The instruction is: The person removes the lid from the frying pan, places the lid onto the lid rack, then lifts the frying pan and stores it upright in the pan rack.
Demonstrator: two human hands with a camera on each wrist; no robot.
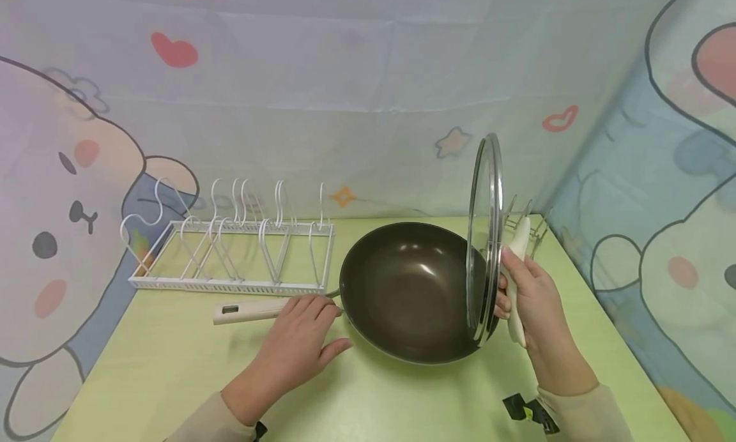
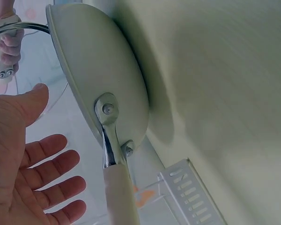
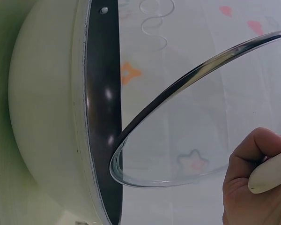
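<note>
A wok with a dark inside and a pale outside stands on the table, its cream handle pointing left. My left hand hovers above the inner end of that handle. In the left wrist view the fingers are loosely spread, apart from the handle. My right hand grips the cream handle of a glass lid. The lid is held on edge over the wok's right side. Its steel rim shows close to the wok's rim in the right wrist view; contact is unclear.
A white wire rack with upright loops stands behind the wok handle, at left. A smaller metal wire rack is partly hidden behind the lid and right hand. A printed cloth hangs behind the green table.
</note>
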